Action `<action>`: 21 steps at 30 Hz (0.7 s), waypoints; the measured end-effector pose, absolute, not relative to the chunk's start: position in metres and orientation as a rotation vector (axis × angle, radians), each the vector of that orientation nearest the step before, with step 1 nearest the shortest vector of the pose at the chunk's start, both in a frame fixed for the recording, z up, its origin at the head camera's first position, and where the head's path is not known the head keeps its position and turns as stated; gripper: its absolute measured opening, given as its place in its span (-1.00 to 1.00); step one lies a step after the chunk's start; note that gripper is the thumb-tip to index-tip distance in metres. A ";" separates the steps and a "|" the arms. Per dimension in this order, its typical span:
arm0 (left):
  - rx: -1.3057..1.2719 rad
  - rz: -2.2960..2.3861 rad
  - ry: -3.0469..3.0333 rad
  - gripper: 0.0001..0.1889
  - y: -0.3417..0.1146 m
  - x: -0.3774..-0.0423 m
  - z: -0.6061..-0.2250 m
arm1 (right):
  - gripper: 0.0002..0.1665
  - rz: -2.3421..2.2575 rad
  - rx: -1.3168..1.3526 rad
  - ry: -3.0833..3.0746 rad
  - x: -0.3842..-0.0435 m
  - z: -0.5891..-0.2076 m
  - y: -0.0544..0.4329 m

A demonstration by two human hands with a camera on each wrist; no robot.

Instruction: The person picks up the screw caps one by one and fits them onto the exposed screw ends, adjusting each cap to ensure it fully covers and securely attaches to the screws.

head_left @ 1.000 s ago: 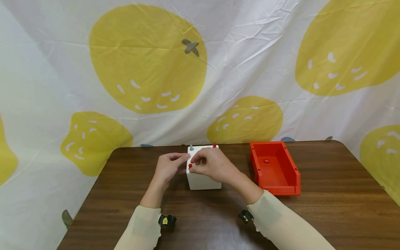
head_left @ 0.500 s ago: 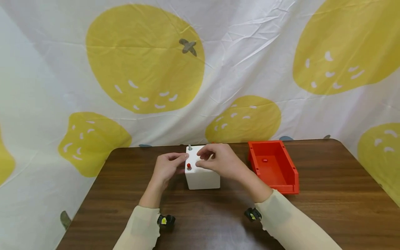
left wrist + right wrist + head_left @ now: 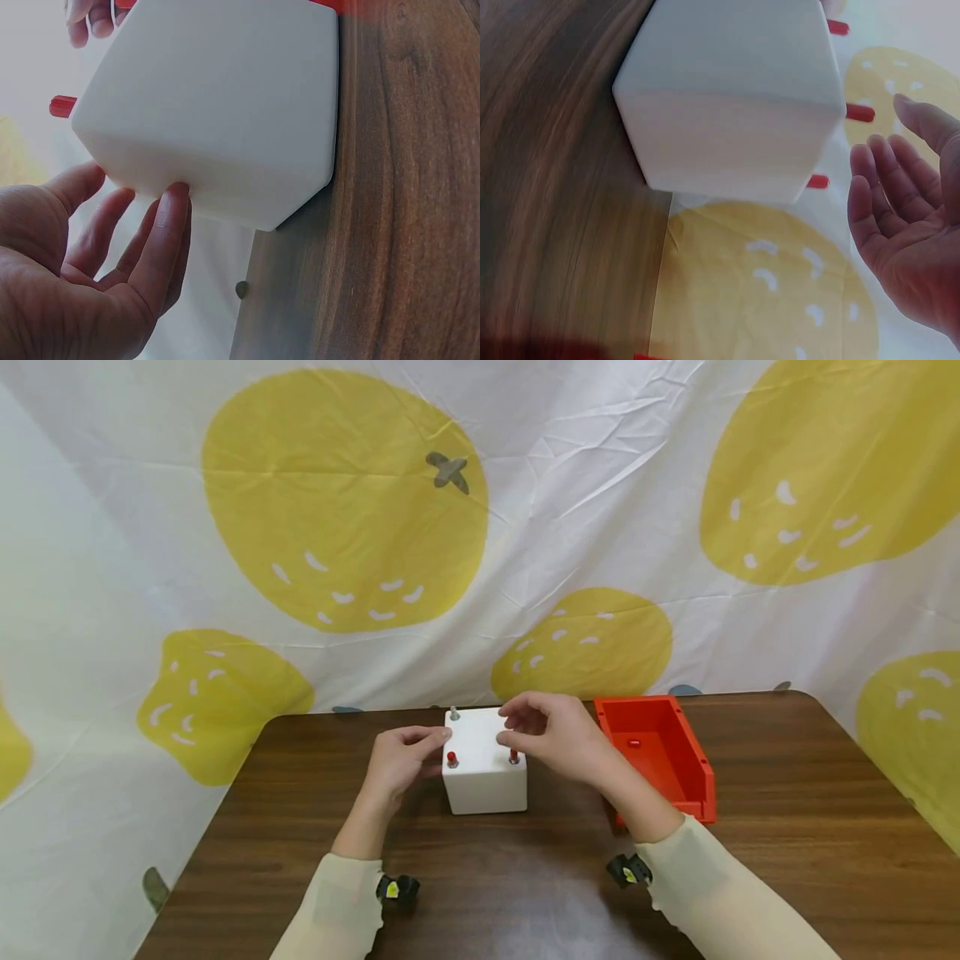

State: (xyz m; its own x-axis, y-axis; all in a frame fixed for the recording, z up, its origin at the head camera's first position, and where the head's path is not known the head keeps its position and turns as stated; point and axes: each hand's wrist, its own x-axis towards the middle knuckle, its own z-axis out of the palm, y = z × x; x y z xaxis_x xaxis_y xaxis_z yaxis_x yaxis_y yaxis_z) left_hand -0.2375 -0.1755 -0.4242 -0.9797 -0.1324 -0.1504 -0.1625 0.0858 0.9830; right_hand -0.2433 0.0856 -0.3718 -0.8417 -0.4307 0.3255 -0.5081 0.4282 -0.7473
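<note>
A white box (image 3: 483, 793) stands on the table, with small posts at the corners of its top. Red caps cover the front left post (image 3: 452, 758) and the front right post (image 3: 513, 756); the back left one is a bare metal bolt (image 3: 454, 714). At the back right, a red cap (image 3: 818, 181) shows in the right wrist view, hidden by the hand from the head. My left hand (image 3: 405, 754) rests nearly straight fingers against the box's left side, thumb at the top edge. Over the box's right side hovers my right hand (image 3: 561, 735), thumb and fingers apart, holding nothing.
To the right of the box is a red open-front bin (image 3: 701, 768) with one small red cap (image 3: 634, 744) on its floor. Behind the brown wooden table (image 3: 315, 835) hangs a white curtain (image 3: 517, 510) with yellow fruit prints.
My right hand has let go of the front left red cap and moved right across the box, uncovering the front right cap. The left hand has stayed at the box's side.
</note>
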 end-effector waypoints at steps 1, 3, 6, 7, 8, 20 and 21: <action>-0.314 2.084 2.302 -0.68 -0.176 -0.237 -0.424 | -0.64 1.400 0.843 -2.585 -0.243 -0.371 0.088; -0.317 2.082 2.304 -0.69 -0.176 -0.236 -0.423 | -0.65 1.403 0.829 -2.580 -0.243 -0.370 0.092; -0.319 2.078 2.308 -0.69 -0.176 -0.236 -0.423 | -0.65 1.408 0.802 -2.579 -0.242 -0.367 0.098; -0.321 2.078 2.307 -0.69 -0.175 -0.236 -0.423 | -0.65 1.412 0.791 -2.580 -0.242 -0.367 0.101; -0.322 2.078 2.305 -0.69 -0.175 -0.236 -0.423 | -0.66 1.415 0.783 -2.582 -0.241 -0.367 0.103; -0.333 2.066 2.314 -0.67 -0.175 -0.236 -0.423 | -0.67 1.449 0.722 -2.584 -0.243 -0.366 0.128; -0.332 2.065 2.314 -0.66 -0.175 -0.236 -0.423 | -0.67 1.444 0.715 -2.588 -0.243 -0.366 0.130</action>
State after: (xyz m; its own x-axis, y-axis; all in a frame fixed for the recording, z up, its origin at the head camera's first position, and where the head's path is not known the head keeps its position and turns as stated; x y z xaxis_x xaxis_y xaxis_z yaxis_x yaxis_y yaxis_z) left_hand -0.2364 -0.1753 -0.4227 -0.9772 -0.1430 -0.1572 -0.1723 0.1008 0.9799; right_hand -0.2434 0.1303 -0.3662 -0.8858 -0.3537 0.3004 -0.4413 0.4422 -0.7808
